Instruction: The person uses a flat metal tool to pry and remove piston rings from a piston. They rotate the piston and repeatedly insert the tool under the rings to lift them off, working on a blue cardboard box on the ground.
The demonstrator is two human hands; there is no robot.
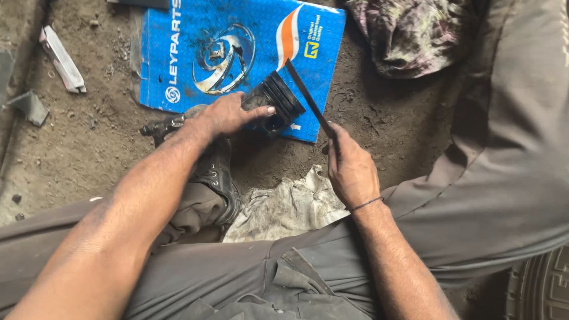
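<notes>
Left hand [232, 114] wraps around a dark grooved piston [276, 102], fingers closed on its skirt, holding it tilted with the ringed top pointing right and far. The piston sits over the near right corner of a blue printed carton [178, 53] lying flat on the dirt floor [89, 136]. Right hand [351, 169] is closed around a thin flat metal strip [308, 98], gripped at its near end; the strip slants up and left, and its far end lies against the ringed top of the piston. A thin band circles the right wrist. A dirty white rag [284, 207] lies between the forearms, near the person's dark shoe [216, 175]. A mottled cloth [412, 32] lies far right. A small metal bar [61, 58] lies far left on the floor. Tyre edge [542, 287] at near right corner.
</notes>
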